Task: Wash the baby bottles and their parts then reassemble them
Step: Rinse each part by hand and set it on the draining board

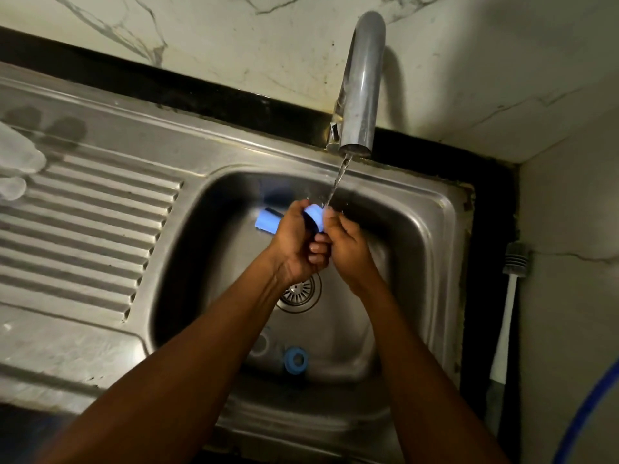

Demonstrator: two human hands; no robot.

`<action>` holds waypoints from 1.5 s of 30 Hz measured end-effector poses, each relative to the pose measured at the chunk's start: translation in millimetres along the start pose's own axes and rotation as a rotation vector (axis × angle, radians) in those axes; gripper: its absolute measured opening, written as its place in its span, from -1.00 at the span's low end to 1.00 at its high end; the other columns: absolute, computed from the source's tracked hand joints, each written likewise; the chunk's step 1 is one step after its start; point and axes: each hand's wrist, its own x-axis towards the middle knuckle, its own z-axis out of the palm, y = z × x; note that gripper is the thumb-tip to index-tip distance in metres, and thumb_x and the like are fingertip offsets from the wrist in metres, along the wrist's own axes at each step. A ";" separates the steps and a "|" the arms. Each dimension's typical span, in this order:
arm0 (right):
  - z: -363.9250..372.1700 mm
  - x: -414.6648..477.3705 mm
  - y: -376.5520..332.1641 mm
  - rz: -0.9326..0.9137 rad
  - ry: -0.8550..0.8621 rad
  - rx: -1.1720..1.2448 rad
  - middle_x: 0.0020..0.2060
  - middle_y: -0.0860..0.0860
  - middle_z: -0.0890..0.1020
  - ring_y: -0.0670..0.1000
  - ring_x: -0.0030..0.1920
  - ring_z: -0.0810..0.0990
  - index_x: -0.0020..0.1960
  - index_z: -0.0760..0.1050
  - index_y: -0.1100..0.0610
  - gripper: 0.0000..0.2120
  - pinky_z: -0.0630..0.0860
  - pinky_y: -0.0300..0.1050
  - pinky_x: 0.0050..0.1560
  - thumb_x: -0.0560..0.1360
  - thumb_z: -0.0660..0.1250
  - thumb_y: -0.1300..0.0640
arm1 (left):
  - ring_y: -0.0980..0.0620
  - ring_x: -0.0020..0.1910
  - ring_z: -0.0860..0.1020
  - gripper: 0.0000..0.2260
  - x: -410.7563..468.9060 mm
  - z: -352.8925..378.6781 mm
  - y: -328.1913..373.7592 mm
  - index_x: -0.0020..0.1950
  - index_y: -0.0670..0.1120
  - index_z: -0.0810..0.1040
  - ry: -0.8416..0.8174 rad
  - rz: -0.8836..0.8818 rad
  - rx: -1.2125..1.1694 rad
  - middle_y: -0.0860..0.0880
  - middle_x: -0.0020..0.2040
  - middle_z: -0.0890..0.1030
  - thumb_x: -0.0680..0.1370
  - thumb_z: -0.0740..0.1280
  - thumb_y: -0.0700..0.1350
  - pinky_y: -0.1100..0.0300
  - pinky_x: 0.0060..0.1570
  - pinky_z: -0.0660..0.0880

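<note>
I'm mid-wash. My left hand [294, 242] grips a blue cap [315, 214] under the running tap [361, 95], and my right hand [348, 249] pinches its edge. A bottle [294, 359] waits at the near end of the sink [418, 209], and clear parts [18, 162] lie far left. By my judgement, reassembly hasn't begun.

The blue part [315, 216] is largely covered by the left hand [294, 242] and right hand [348, 249]. At nine o'clock, clear pieces [16, 162] are cut off by the edge. At six o'clock, a bottle [296, 360] is blurred and half hidden by a forearm [201, 356].
</note>
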 end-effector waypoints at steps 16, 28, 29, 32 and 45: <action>6.9 19.7 -4.9 0.212 0.477 0.071 -0.29 0.08 0.61 0.02 -0.33 0.60 -0.26 0.47 0.11 -0.64 0.50 -0.19 -0.33 0.67 0.17 0.01 | -0.17 -0.20 0.57 -0.65 9.7 -5.2 -21.2 0.26 -0.16 0.46 0.593 0.421 1.229 -0.19 -0.10 0.57 0.71 0.03 0.03 0.16 -0.27 0.39; 11.0 15.1 -11.6 0.081 0.363 -0.559 -0.18 0.14 0.67 0.15 -0.14 0.66 -0.30 0.47 0.00 -0.49 0.64 0.19 -0.07 0.65 0.04 -0.27 | -0.10 -0.05 0.62 -0.64 17.1 5.3 -26.7 0.11 -0.26 0.52 0.362 0.603 0.400 -0.26 0.02 0.61 0.73 0.05 -0.03 0.22 -0.27 0.55; 8.5 13.0 -8.7 -0.028 0.398 -0.597 -0.20 0.13 0.66 0.13 -0.15 0.65 -0.26 0.51 0.03 -0.53 0.63 0.18 -0.08 0.66 0.09 -0.21 | -0.09 -0.03 0.62 -0.63 18.6 4.7 -22.8 0.12 -0.26 0.52 0.377 0.606 0.402 -0.27 0.07 0.60 0.73 0.04 -0.02 0.24 -0.25 0.54; -3.0 6.2 -2.1 -0.416 0.401 -0.582 -0.16 0.08 0.68 0.10 -0.16 0.66 -0.06 0.61 0.16 -0.79 0.60 0.15 -0.09 0.59 0.26 0.08 | -0.08 -0.08 0.65 -0.54 21.9 1.0 -1.7 0.10 -0.27 0.52 0.339 0.527 0.309 -0.22 0.02 0.64 0.69 0.05 0.09 0.21 -0.28 0.57; -22.5 -7.2 7.2 -0.751 0.019 -0.881 0.24 0.10 0.63 -0.03 0.22 0.56 0.32 0.56 0.18 -0.69 0.43 -0.11 0.29 0.63 0.24 0.16 | 0.10 -0.55 0.32 -0.66 7.3 -3.3 34.8 -0.12 -0.14 0.50 0.257 0.418 0.606 -0.05 -0.42 0.43 0.70 0.05 -0.05 0.30 -0.54 0.19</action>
